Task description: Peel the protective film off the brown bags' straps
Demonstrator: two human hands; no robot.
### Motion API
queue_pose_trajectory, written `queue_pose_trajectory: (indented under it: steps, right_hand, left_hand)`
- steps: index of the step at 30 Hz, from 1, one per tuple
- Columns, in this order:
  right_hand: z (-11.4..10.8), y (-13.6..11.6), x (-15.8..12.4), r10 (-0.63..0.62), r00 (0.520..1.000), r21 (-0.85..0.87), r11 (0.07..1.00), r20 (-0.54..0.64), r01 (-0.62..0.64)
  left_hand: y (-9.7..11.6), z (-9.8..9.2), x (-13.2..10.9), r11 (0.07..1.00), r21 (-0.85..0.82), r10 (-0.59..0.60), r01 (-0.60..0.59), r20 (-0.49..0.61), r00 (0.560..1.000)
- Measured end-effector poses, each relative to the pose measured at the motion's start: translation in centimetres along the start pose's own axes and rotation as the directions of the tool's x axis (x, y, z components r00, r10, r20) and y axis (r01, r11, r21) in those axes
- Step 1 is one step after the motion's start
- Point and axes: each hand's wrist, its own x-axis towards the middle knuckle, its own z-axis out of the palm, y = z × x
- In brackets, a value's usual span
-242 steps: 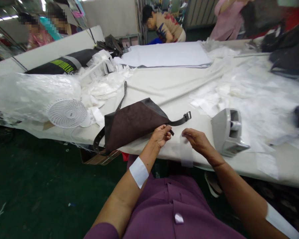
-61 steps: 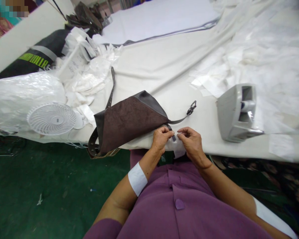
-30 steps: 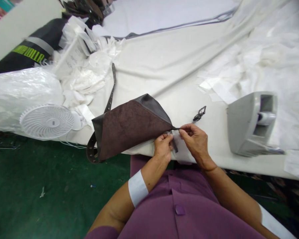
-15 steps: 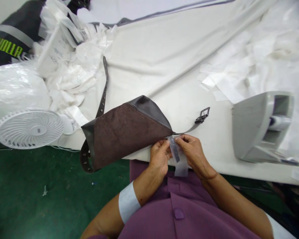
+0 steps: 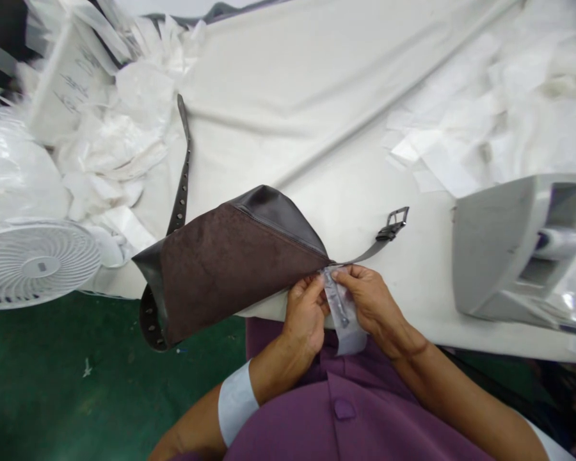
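The brown bag (image 5: 240,256) lies along the near edge of the table (image 5: 317,77), its lower left corner jutting past that edge. Just beside the bag's right end, the left hand (image 5: 304,314) is nearly closed, thumb and curled fingertips pinching the left margin of a clear strip (image 5: 352,339). The right hand (image 5: 372,298), farther right of the bag, is half curled and grips the strip's upper part, thumb on top; its fingers underneath are mostly hidden. A dark narrow piece (image 5: 342,312) shows through the plastic. Beyond the bag's right end, the buckle (image 5: 393,224) lies free of both hands.
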Motion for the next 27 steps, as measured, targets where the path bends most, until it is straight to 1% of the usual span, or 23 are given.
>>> queue_pose_trajectory:
  steps: [4,8,12,15,18,21,24,26,27]
  right_hand:
    - [0.4,-0.2,0.0,0.038,0.998,0.021,0.999,0.058,-0.039]
    - [0.5,-0.3,0.3,0.013,0.997,-0.027,1.0,0.078,-0.011]
    - [0.1,-0.1,0.4,-0.019,0.994,-0.099,0.995,0.11,0.03]
    - [-0.5,0.4,0.8,-0.09,0.986,-0.214,0.97,0.143,0.12]
    - [-0.9,0.8,1.5,-0.164,0.978,-0.332,0.922,0.129,0.198]
    - [-0.9,0.7,1.9,-0.213,0.972,-0.411,0.881,0.097,0.234]
    - [-1.1,0.2,1.6,-0.265,0.962,-0.473,0.84,0.072,0.266]
    - [-1.6,-0.3,1.0,-0.356,0.932,-0.514,0.788,0.071,0.34]
    - [-2.0,-0.5,0.5,-0.434,0.899,-0.536,0.746,0.059,0.395]
  left_hand:
    - [0.6,-0.1,-0.3,0.998,0.043,-0.046,0.046,0.002,0.999]
    - [0.5,-0.2,0.5,0.996,0.077,-0.047,0.045,0.024,0.999]
    - [0.6,0.1,0.6,0.985,0.122,-0.119,0.123,-0.043,0.992]
    - [1.0,0.5,0.5,0.971,0.183,-0.141,0.152,-0.073,0.987]
    - [1.0,0.9,1.0,0.967,0.202,-0.142,0.154,-0.071,0.987]
    - [0.9,1.3,1.3,0.962,0.217,-0.145,0.164,-0.102,0.984]
    - [0.7,1.4,1.4,0.957,0.245,-0.121,0.155,-0.148,0.982]
    - [0.6,1.5,1.4,0.952,0.265,-0.114,0.154,-0.16,0.981]
    - [0.6,1.4,1.4,0.95,0.267,-0.12,0.159,-0.155,0.981]
